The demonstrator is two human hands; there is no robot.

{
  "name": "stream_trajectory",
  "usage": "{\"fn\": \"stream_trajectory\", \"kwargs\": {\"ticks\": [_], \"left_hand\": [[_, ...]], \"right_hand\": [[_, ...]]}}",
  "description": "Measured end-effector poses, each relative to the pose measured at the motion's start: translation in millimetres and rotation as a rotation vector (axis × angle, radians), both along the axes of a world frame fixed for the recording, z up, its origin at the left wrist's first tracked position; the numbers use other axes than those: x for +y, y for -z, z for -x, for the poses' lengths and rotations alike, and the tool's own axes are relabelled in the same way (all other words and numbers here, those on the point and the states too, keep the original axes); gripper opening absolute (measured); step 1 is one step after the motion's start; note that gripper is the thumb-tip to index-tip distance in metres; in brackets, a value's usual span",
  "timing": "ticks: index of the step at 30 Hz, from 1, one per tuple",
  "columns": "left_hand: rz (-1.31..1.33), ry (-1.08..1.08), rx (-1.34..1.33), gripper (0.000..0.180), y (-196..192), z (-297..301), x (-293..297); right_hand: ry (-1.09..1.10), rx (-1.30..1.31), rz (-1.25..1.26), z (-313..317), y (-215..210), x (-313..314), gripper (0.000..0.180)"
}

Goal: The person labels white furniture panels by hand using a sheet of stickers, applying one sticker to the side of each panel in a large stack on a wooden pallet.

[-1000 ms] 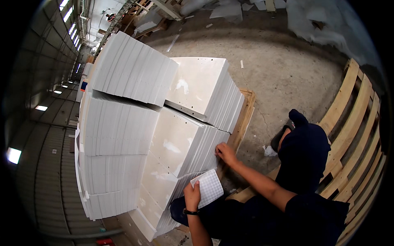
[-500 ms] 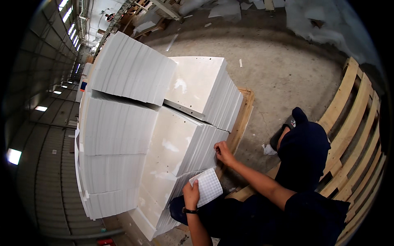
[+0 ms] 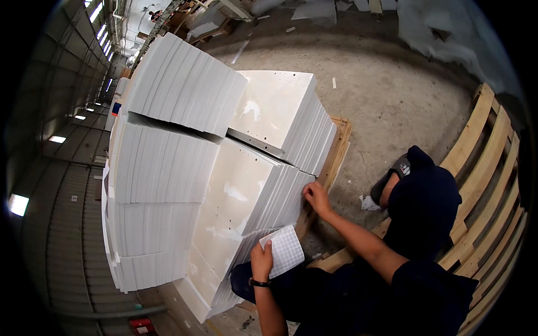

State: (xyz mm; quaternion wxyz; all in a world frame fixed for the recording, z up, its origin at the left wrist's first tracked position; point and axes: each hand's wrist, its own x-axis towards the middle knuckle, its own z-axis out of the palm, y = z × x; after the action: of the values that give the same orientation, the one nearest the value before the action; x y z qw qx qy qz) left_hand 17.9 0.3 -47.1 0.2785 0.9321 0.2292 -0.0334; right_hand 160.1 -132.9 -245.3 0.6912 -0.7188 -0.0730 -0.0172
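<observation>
My left hand (image 3: 261,261), with a dark band at its wrist, grips a sheet of small round stickers (image 3: 286,251), pale grey-white in a grid. The sheet is held beside the near side of the stacked panels. My right hand (image 3: 317,199) has its fingers pinched together at the edges of the stacked white panels (image 3: 284,193), close to the gap between two stacks. Whatever is between those fingertips, if anything, is too small to make out. The top panels have small dark holes and whitish patches on their faces.
Another panel stack (image 3: 272,109) stands beyond, and a higher stepped row (image 3: 159,162) rises on the left. A wooden pallet (image 3: 338,147) shows under the stacks. At right lies a slatted pallet (image 3: 476,134). Clear plastic sheeting (image 3: 448,39) lies at the back right.
My right hand has moved a little farther along the panel edges, towards the gap between stacks. My left hand keeps hold of the sticker sheet. The whole view has shifted slightly.
</observation>
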Motion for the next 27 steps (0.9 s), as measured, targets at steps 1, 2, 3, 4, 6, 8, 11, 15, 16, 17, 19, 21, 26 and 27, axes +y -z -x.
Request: {"fn": "stream_trajectory", "kwargs": {"ticks": [1, 2, 3, 4, 6, 8, 11, 15, 16, 17, 19, 21, 26, 27], "left_hand": [[0.006, 0.001, -0.011, 0.029, 1.7, 0.2, 1.4], [0.012, 0.002, -0.014, 0.029, 2.1, 0.2, 3.1], [0.001, -0.005, 0.022, 0.028, 2.6, -0.4, 4.7], [-0.011, -0.021, 0.065, 0.028, 4.1, 1.3, 7.2], [0.009, -0.015, 0.039, 0.027, 1.8, 0.3, 6.2], [0.061, -0.015, -0.003, 0.025, -3.9, -1.8, 0.2], [0.052, 0.023, -0.034, 0.025, 0.9, 0.6, 3.5], [0.028, 0.009, -0.021, 0.025, 4.4, 0.3, 5.2], [0.030, 0.009, -0.020, 0.025, 4.6, 1.0, 5.8], [0.033, 0.010, -0.018, 0.026, 4.8, 1.2, 6.4], [0.031, 0.022, -0.015, 0.026, 5.3, 1.5, 6.9], [0.032, 0.032, -0.009, 0.026, 4.3, 1.0, 4.6], [-0.007, 0.033, 0.040, 0.025, 0.8, -2.6, 0.4], [-0.006, 0.035, 0.042, 0.025, 2.8, -1.9, 3.0]], "right_hand": [[-0.069, 0.031, -0.033, -0.9, -3.7, -2.3, 0.012], [-0.257, 0.014, -0.148, 0.4, -8.6, -2.0, 0.009], [-0.471, 0.059, -0.246, 3.7, -15.6, -1.7, 0.009], [-0.597, 0.048, -0.246, 9.9, -29.8, -1.9, 0.011], [-0.726, 0.044, -0.241, 19.3, -53.1, -6.6, 0.014], [-0.878, -0.024, -0.193, 22.0, -63.6, -12.2, 0.019], [-0.857, -0.033, -0.208, 17.0, -64.8, -22.9, 0.019], [-0.877, -0.041, -0.174, 12.5, -67.1, -25.5, 0.019], [-0.872, -0.065, -0.176, 13.0, -68.5, -22.6, 0.019], [-0.867, -0.088, -0.178, 13.7, -69.7, -20.6, 0.019], [-0.882, -0.093, -0.189, 16.5, -64.0, -16.0, 0.019], [-0.899, -0.095, -0.199, 18.4, -58.7, -13.6, 0.019], [-0.877, -0.067, -0.141, 21.8, -55.9, -15.2, 0.016], [-0.875, -0.065, -0.141, 22.0, -56.7, -15.0, 0.016]]}}
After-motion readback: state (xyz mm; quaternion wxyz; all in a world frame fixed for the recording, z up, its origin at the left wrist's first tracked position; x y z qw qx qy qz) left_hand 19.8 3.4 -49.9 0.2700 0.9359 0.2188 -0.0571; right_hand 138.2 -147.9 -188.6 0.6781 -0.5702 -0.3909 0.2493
